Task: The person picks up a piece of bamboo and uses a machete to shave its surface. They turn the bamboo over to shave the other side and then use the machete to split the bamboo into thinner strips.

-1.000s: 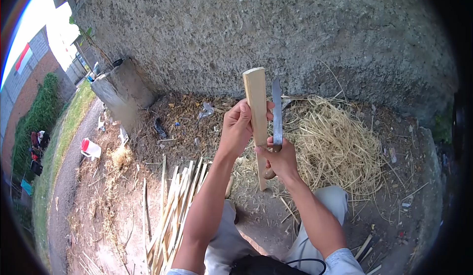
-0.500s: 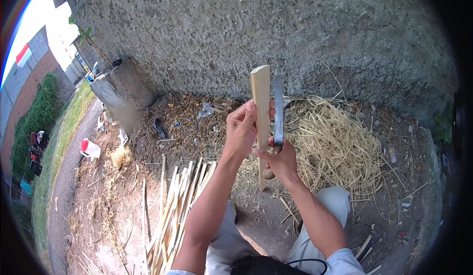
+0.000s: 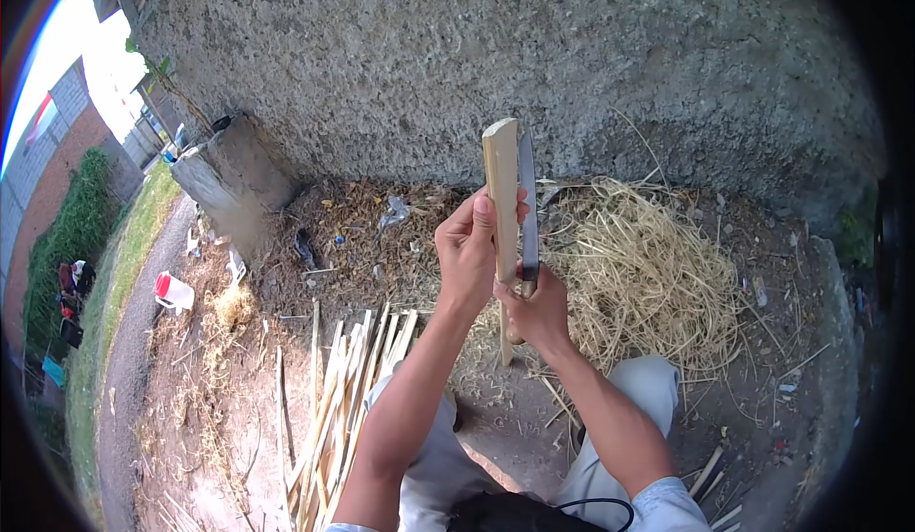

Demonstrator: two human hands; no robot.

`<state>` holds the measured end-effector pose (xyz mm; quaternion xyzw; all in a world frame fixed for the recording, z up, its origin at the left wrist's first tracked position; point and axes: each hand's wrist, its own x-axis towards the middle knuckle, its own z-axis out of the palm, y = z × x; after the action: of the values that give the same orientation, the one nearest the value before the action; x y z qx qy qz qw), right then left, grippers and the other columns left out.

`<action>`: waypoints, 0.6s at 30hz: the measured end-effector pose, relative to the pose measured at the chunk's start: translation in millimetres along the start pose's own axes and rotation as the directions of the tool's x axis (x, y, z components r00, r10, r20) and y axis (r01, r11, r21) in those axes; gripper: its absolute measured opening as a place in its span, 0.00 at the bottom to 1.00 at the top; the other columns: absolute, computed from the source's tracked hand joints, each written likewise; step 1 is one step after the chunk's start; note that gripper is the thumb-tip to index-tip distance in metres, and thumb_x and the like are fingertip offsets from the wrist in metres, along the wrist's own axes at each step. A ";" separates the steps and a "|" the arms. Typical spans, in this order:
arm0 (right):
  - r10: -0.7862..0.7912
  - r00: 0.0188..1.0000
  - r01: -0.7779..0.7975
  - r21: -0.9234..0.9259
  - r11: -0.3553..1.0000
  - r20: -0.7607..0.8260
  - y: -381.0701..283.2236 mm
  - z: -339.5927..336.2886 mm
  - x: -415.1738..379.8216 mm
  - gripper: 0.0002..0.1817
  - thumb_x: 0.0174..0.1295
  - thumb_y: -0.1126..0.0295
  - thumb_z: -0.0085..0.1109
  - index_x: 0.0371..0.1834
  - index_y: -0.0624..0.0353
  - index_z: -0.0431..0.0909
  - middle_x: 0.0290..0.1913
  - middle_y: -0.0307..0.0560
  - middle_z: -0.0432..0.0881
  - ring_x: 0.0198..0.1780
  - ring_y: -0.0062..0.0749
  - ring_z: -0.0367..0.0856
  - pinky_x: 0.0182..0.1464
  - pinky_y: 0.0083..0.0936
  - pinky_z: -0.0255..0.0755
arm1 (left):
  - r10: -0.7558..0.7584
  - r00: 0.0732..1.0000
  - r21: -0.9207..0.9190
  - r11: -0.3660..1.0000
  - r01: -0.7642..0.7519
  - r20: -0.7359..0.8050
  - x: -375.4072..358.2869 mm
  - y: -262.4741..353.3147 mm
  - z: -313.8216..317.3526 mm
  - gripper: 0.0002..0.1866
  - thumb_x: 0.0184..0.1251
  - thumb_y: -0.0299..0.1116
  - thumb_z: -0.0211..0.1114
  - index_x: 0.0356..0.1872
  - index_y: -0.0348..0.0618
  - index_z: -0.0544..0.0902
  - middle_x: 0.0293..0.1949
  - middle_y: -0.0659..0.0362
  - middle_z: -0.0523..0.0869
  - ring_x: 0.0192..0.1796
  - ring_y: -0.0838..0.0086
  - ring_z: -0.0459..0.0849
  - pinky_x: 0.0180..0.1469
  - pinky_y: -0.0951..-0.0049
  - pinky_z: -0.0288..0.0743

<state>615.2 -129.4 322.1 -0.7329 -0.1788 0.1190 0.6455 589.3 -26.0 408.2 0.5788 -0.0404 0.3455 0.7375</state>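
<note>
My left hand (image 3: 468, 252) is closed round a pale split bamboo slat (image 3: 502, 189), held upright in front of me. The slat's cut end points up, and its lower end shows below my hands. In my right hand (image 3: 536, 315) is the wooden handle of a knife (image 3: 530, 217), its long blade pointing up. The blade stands along the right side of the slat, close beside it. My right thumb lies near the slat's lower part, and the fingers round the handle are partly hidden.
A heap of thin bamboo shavings (image 3: 658, 284) lies to the right by the rough wall (image 3: 572, 65). Split bamboo strips (image 3: 329, 418) are piled at my left leg. Farther left stand a white jug with a red lid (image 3: 175, 292) and a concrete block (image 3: 233, 165).
The knife and my right hand have shifted slightly left, bringing the blade closer to the slat. The slat has tilted a little in my left hand.
</note>
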 end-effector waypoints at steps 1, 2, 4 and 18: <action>-0.010 1.000 0.010 -0.026 1.000 -0.004 -2.5 -1.0 -1.1 0.24 0.51 0.62 0.79 0.45 0.65 0.79 0.33 0.49 0.85 0.33 0.33 0.85 0.40 0.30 0.77 | 0.002 1.000 -0.004 1.000 -0.002 -0.003 -0.5 0.0 0.4 0.26 0.77 0.50 0.56 0.53 0.33 0.82 0.50 0.52 0.87 0.48 0.70 0.85 0.51 0.67 0.79; -0.020 1.000 0.019 -0.052 0.998 -0.008 -6.8 -2.4 -1.9 0.24 0.51 0.62 0.79 0.44 0.65 0.79 0.33 0.49 0.84 0.32 0.33 0.84 0.39 0.29 0.77 | 0.000 1.000 -0.004 1.000 0.000 -0.002 -1.0 0.1 0.6 0.26 0.77 0.50 0.55 0.53 0.33 0.82 0.50 0.52 0.87 0.48 0.70 0.85 0.52 0.67 0.79; -0.036 0.999 0.035 -0.088 0.996 -0.013 -6.4 -3.4 -0.7 0.24 0.51 0.62 0.79 0.44 0.65 0.79 0.32 0.48 0.84 0.32 0.32 0.84 0.39 0.28 0.77 | -0.003 1.000 -0.004 1.000 0.003 0.001 -1.1 0.3 1.0 0.26 0.77 0.50 0.55 0.53 0.32 0.82 0.50 0.52 0.86 0.48 0.70 0.85 0.52 0.67 0.79; -0.020 0.996 0.034 -0.166 0.985 0.086 -12.1 -7.9 -4.2 0.25 0.53 0.60 0.79 0.46 0.65 0.78 0.31 0.45 0.82 0.31 0.30 0.80 0.37 0.30 0.74 | -0.061 0.953 -0.001 0.998 0.064 0.297 10.1 9.2 -30.4 0.32 0.65 0.46 0.72 0.64 0.34 0.78 0.55 0.54 0.86 0.52 0.70 0.85 0.60 0.64 0.78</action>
<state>613.3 -137.1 334.8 -0.7765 -0.2251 0.1258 0.5750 581.4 6.3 410.5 0.6211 -0.1343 0.2311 0.7368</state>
